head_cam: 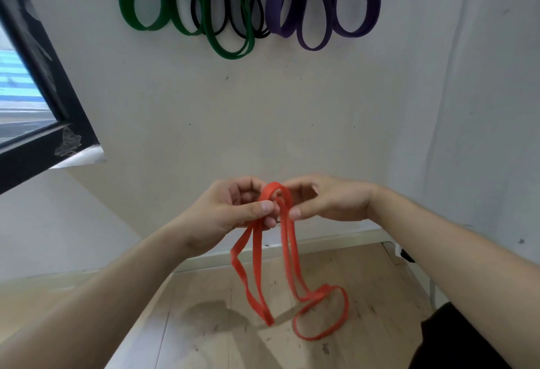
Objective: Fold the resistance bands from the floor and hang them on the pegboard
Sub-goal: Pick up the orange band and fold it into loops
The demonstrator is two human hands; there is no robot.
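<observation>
A thin red resistance band point(287, 254) hangs in several loops from both of my hands, in front of the white wall. My left hand point(233, 210) pinches its gathered top between thumb and fingers. My right hand point(324, 202) holds the same bunched top from the right side, thumb against the band. The band's lowest loops dangle above the wooden floor. High on the wall hang folded green bands point(225, 44), thin black bands point(257, 29) and purple bands point(315, 38); whatever they hang from is cut off at the top edge.
A black-framed window point(43, 123) juts in at the left. The wooden floor point(204, 324) meets a pale baseboard point(336, 238) below my hands. A dark shape point(455, 339) fills the bottom right corner.
</observation>
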